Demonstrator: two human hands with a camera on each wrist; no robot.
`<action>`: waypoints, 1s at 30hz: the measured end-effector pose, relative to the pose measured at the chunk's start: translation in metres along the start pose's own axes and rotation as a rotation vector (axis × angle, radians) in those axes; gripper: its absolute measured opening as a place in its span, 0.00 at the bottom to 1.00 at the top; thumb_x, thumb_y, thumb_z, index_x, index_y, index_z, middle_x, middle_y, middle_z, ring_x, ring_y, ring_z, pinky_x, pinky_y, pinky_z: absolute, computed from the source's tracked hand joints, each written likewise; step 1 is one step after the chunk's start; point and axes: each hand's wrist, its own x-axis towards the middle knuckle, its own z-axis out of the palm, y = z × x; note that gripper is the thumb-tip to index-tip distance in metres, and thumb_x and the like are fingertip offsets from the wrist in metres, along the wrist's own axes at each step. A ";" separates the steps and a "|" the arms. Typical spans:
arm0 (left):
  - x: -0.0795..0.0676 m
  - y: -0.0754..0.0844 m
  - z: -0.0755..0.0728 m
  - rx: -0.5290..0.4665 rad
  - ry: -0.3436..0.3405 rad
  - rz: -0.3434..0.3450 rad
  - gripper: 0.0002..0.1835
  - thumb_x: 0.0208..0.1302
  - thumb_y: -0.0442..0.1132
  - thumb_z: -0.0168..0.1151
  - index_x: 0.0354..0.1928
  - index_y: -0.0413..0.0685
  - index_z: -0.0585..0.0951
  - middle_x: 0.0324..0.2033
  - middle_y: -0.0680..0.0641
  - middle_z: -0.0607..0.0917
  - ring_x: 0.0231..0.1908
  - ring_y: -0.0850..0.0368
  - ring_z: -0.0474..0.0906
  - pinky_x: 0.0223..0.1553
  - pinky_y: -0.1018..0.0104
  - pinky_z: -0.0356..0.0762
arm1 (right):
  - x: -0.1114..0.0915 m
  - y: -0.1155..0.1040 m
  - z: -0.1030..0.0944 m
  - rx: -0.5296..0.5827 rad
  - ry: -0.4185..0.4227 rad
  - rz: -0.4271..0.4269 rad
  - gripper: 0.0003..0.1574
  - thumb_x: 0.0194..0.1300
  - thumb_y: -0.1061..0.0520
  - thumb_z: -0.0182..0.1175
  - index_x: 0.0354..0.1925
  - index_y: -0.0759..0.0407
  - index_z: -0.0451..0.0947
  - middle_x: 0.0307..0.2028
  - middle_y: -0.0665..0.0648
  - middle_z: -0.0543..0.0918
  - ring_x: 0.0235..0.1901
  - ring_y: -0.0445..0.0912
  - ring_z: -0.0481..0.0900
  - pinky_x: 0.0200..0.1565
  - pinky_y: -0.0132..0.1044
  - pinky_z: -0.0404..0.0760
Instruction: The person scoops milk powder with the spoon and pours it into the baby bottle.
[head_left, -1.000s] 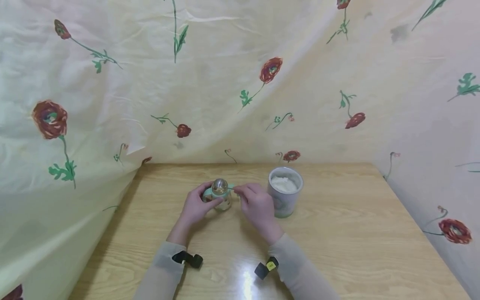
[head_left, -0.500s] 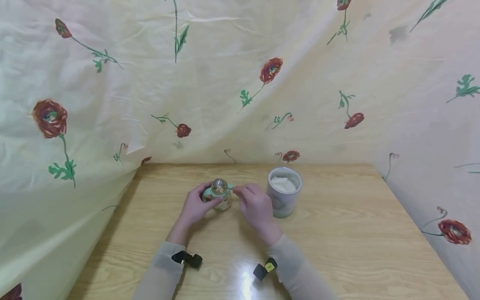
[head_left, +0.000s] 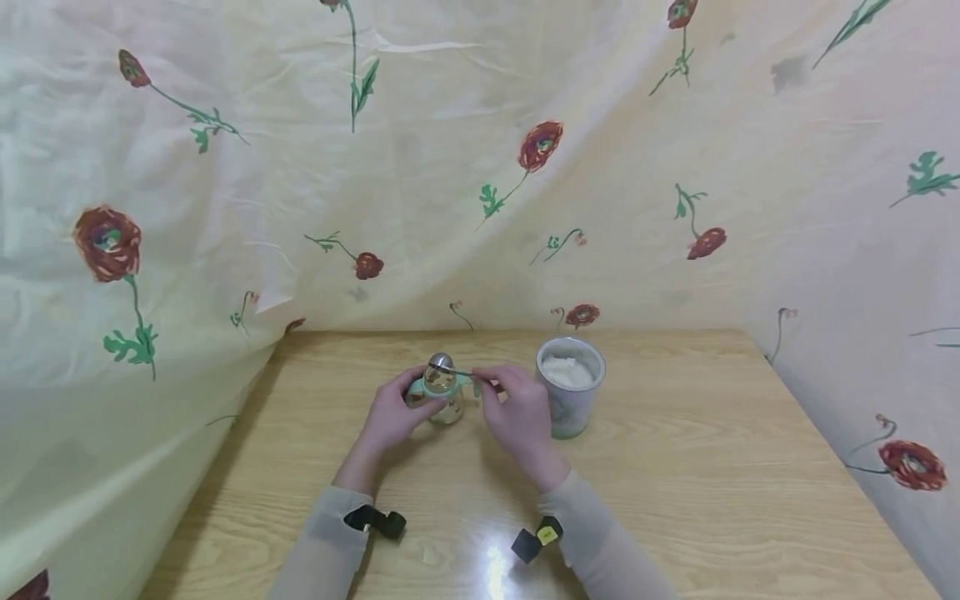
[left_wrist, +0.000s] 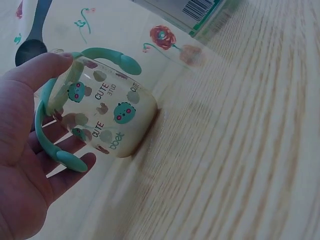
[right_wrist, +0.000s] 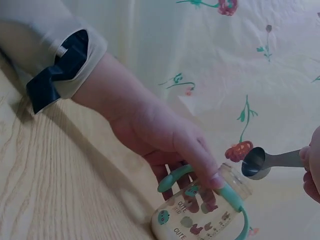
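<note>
A clear baby bottle [head_left: 450, 410] with mint-green handles stands uncapped on the wooden table. My left hand [head_left: 396, 417] grips it near the neck, thumb on the front and fingers behind. In the left wrist view the bottle [left_wrist: 107, 107] carries "CUTE" prints, and something pale shows at its bottom. My right hand [head_left: 521, 417] pinches the handle of a metal measuring spoon [head_left: 441, 362]. Its bowl is tilted over the bottle's mouth. The right wrist view shows the spoon [right_wrist: 257, 162] right at the bottle's rim, dark inside its bowl.
Just right of my right hand stands an uncovered can [head_left: 570, 408] with white powder [head_left: 567, 372] in it. A floral cloth [head_left: 420, 167] hangs behind the table [head_left: 712, 467] and along both sides.
The spoon has lifted slightly and turned over the bottle's mouth, so more of its handle shows. My left hand and the bottle have stayed in place.
</note>
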 end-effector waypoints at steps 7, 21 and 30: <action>0.001 0.002 0.000 -0.015 -0.005 -0.018 0.42 0.59 0.53 0.83 0.73 0.52 0.78 0.67 0.47 0.83 0.68 0.44 0.77 0.73 0.43 0.71 | 0.007 0.001 -0.005 0.080 0.027 0.110 0.08 0.62 0.71 0.75 0.39 0.63 0.90 0.36 0.58 0.93 0.32 0.49 0.90 0.33 0.37 0.90; 0.001 0.011 -0.006 -0.018 0.017 -0.007 0.41 0.59 0.52 0.83 0.75 0.63 0.77 0.76 0.49 0.73 0.78 0.37 0.63 0.77 0.34 0.59 | 0.022 0.003 -0.031 0.152 0.119 0.154 0.07 0.63 0.69 0.76 0.39 0.63 0.91 0.37 0.56 0.93 0.33 0.49 0.91 0.39 0.26 0.87; -0.002 0.024 -0.006 0.010 0.063 0.112 0.39 0.63 0.49 0.81 0.75 0.56 0.77 0.76 0.50 0.74 0.78 0.44 0.63 0.78 0.36 0.57 | 0.028 0.018 -0.056 0.179 0.186 0.098 0.09 0.60 0.74 0.75 0.38 0.66 0.91 0.34 0.62 0.92 0.32 0.53 0.88 0.40 0.22 0.85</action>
